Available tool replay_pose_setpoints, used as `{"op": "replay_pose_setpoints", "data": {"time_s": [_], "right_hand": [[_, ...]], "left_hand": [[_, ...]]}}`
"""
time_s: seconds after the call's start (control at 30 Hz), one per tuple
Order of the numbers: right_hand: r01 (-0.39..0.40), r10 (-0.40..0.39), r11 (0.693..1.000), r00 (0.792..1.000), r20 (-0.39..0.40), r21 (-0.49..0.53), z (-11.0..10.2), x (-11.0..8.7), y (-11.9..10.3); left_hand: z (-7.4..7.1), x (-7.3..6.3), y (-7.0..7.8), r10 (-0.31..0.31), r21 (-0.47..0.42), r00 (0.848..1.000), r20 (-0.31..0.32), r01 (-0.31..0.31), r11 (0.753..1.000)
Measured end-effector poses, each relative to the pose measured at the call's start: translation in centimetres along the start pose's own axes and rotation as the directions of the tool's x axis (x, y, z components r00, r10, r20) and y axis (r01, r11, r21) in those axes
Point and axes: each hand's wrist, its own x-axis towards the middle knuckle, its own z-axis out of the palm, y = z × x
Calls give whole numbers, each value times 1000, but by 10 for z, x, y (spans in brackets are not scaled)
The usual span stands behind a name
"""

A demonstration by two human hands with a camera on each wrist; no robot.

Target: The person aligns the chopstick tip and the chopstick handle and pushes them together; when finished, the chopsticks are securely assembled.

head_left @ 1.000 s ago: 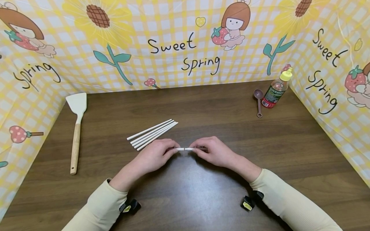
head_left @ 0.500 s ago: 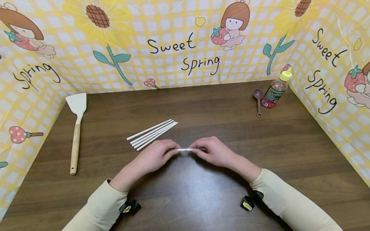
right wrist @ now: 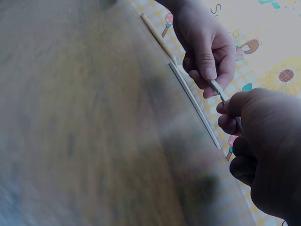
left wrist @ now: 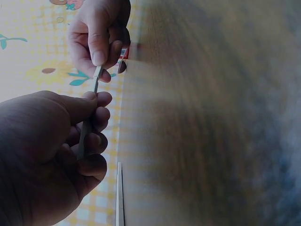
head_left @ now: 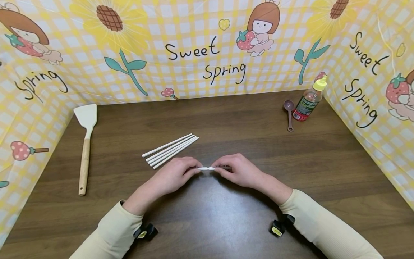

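Observation:
In the head view my left hand (head_left: 173, 175) and right hand (head_left: 240, 171) face each other low over the middle of the table. Between their fingertips runs a short visible length of thin white stick (head_left: 206, 168), made of two pieces lined up end to end. Each hand pinches its own piece between thumb and fingers. A small step marks where the pieces meet, seen on the stick (left wrist: 97, 75) in the left wrist view and on the stick (right wrist: 217, 88) in the right wrist view. The outer ends are mostly hidden by the hands.
Several loose white sticks (head_left: 170, 151) lie just beyond my left hand. A white spatula (head_left: 85, 144) with a wooden handle lies at the left. At the back right, a brown measuring spoon (head_left: 289, 115) rests beside a yellow-capped bottle (head_left: 308, 100). Patterned cloth (head_left: 194, 21) walls the table.
A dark gap between the two stick pieces has closed, and their ends now line up together. The hands have dipped very slightly; the other things stay put.

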Motion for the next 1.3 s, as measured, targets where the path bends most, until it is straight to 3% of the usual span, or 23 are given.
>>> {"op": "replay_pose_setpoints", "data": {"time_s": [1.3], "right_hand": [[37, -37, 999, 999, 2, -36, 4, 0, 0]], "left_hand": [[2, 0, -1, 20, 14, 1000, 9, -20, 1000]]}}
